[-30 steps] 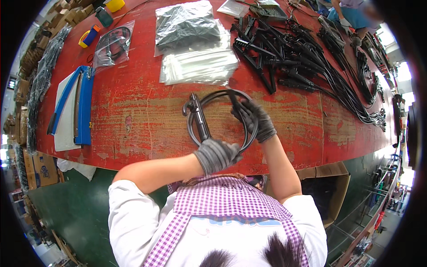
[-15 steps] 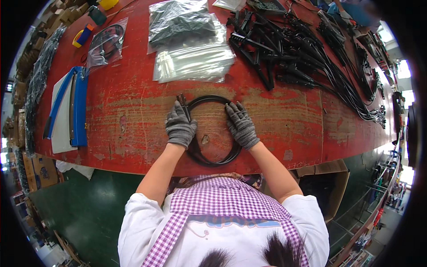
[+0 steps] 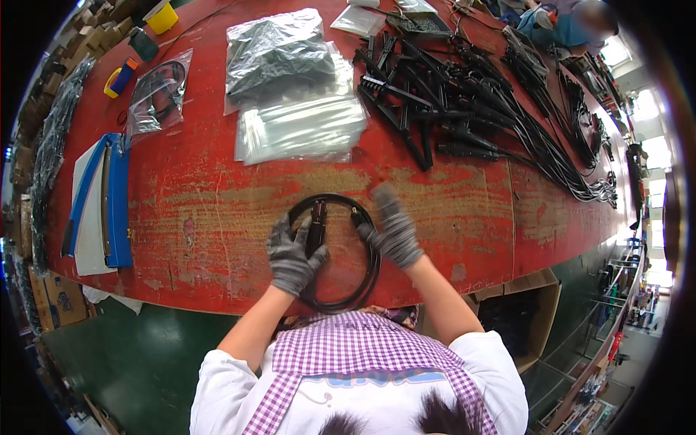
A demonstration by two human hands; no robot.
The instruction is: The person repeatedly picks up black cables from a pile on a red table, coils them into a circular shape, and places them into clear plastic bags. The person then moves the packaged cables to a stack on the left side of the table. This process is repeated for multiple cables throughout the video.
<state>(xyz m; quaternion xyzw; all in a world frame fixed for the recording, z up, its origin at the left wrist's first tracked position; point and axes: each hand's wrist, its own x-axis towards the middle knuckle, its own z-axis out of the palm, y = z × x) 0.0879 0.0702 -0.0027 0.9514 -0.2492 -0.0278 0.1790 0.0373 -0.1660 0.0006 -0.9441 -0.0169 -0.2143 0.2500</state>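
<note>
A coiled black cable [image 3: 341,254] lies on the red surface [image 3: 217,210] near its front edge. The gloved left hand [image 3: 292,254] presses on the coil's left side, its grip closed over the cable's black connector. The gloved right hand [image 3: 392,230] pinches the coil's upper right. Beyond lie clear plastic bags [image 3: 301,127] and a heap of black cables [image 3: 471,109].
</note>
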